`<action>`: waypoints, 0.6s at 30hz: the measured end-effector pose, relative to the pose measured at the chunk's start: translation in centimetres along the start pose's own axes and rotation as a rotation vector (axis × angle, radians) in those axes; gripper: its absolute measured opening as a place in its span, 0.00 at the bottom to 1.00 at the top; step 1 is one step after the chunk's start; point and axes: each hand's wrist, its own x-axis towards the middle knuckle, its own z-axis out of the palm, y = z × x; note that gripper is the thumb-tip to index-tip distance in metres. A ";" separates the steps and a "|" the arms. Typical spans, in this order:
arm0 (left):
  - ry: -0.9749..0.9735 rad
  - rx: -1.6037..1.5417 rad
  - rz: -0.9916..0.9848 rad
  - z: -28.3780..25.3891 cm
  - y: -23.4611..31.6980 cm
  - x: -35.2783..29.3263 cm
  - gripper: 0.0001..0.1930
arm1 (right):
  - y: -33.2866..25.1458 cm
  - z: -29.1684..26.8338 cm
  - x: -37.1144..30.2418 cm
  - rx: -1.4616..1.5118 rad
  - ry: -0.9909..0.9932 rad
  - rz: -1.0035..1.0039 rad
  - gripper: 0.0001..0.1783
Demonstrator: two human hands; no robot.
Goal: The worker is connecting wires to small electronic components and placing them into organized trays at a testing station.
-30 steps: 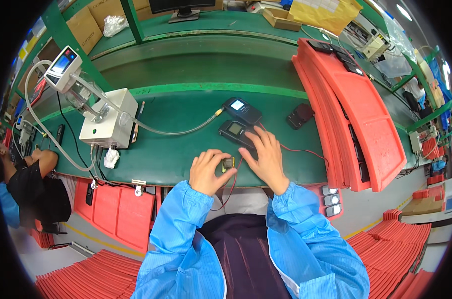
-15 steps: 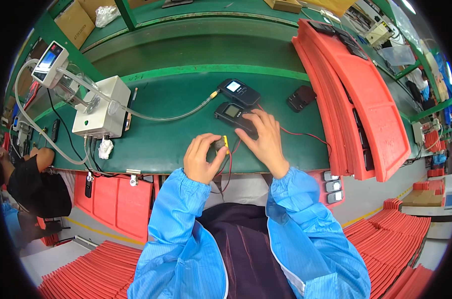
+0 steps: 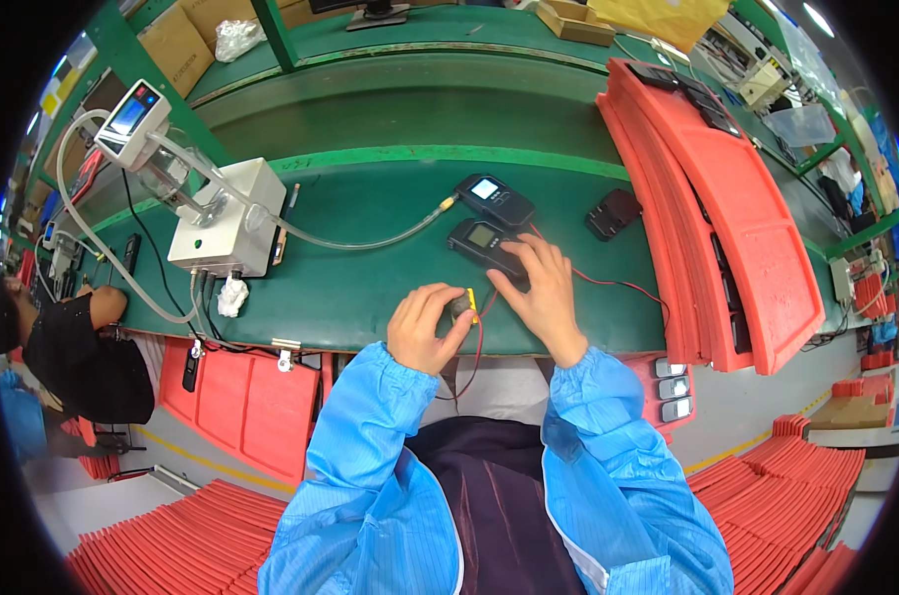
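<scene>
My left hand (image 3: 422,327) is closed in a pinch around a small dark round piece (image 3: 459,306) with a yellow edge; its far side is hidden by the fingers. A thin red wire (image 3: 480,347) hangs beside this piece. My right hand (image 3: 544,297) holds a black handheld meter (image 3: 482,238) on the bench, thumb along its near side and fingertips by its buttons. The palm covers the meter's right end. Just behind it lies a second black meter (image 3: 504,206) with a lit screen, joined to a clear tube (image 3: 370,244) by a brass-coloured fitting.
A white box (image 3: 233,226) with a glass vessel and a small display unit (image 3: 132,124) stands at the left. A black cradle (image 3: 613,214) lies right of the meters, beside stacked red trays (image 3: 737,218). Another person (image 3: 83,337) sits at far left.
The whole view has shifted, so the bench appears slightly lower and further right. Both hands keep nearly the same grip and place relative to the meters.
</scene>
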 end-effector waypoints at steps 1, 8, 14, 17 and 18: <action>-0.004 0.002 0.009 -0.1 0.0 0.2 0.16 | -0.1 -0.1 0.1 -0.008 0.001 0.003 0.21; 0.004 0.019 0.004 -1.6 -0.1 -0.1 0.15 | -1.8 0.1 0.2 0.007 -0.030 0.019 0.21; 0.038 0.039 -0.013 -3.3 -0.1 -1.3 0.16 | -3.9 0.5 -0.1 0.020 -0.027 -0.005 0.20; 0.038 0.033 0.021 -4.2 0.1 -1.7 0.16 | -5.1 0.2 -0.6 -0.006 0.006 -0.015 0.18; 0.051 0.048 0.023 -4.6 0.2 -1.9 0.16 | -5.3 0.1 -1.0 0.005 0.010 -0.032 0.18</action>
